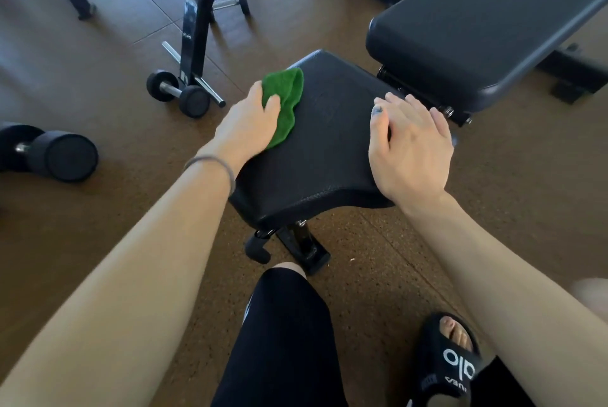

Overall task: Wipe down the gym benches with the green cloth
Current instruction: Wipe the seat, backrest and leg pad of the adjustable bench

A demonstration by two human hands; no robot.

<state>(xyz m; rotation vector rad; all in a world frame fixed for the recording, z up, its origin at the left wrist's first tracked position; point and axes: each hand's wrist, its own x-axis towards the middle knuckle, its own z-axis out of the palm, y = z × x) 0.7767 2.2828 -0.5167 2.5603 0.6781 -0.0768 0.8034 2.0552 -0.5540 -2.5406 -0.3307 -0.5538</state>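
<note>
My left hand (250,117) clutches the one green cloth (285,104) at the seat pad (316,156)'s left edge, mid-frame — my right hand (411,146) lies flat, fingers relaxed, on its right side. One backrest pad (487,22) upper right; one dumbbell (49,151) at left.

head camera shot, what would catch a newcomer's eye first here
The bright green cloth stands out first, held by the left hand against the far left corner of the black seat pad. Next comes the right hand, resting flat on the pad's right edge. A dumbbell lies on the brown floor at the left.
</note>
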